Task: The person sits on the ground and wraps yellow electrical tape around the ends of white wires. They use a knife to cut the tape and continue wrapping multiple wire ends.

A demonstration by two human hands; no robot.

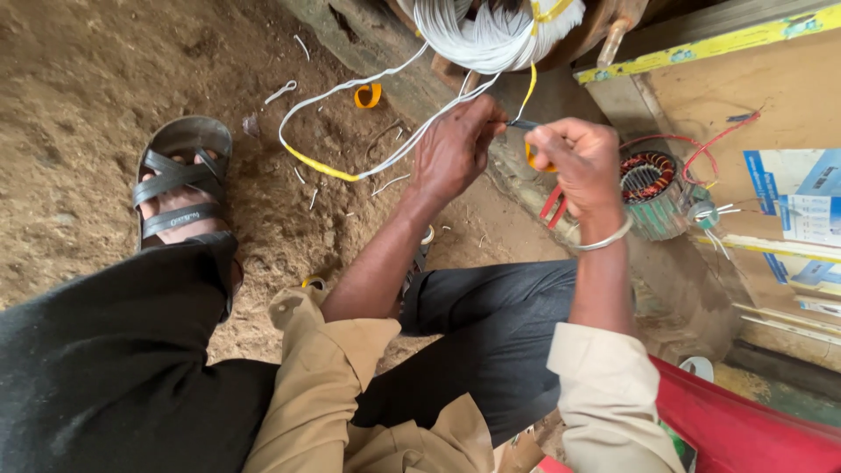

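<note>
A person sits on a dirt floor (88,79), both hands raised in front of the knees. The left hand (455,149) and right hand (578,162) meet side by side below a coil of wire (491,31) that hangs beyond them. A loop of wire (342,131) runs from the coil down onto the floor, left of the left hand. A sandalled foot (180,188) rests farther left. Right of the right hand, a wound motor stator (655,193) sits on a wooden board (701,105). Pliers handles (552,206) hang beneath the right hand.

The wire coil (491,31) is cut off by the top edge.
</note>
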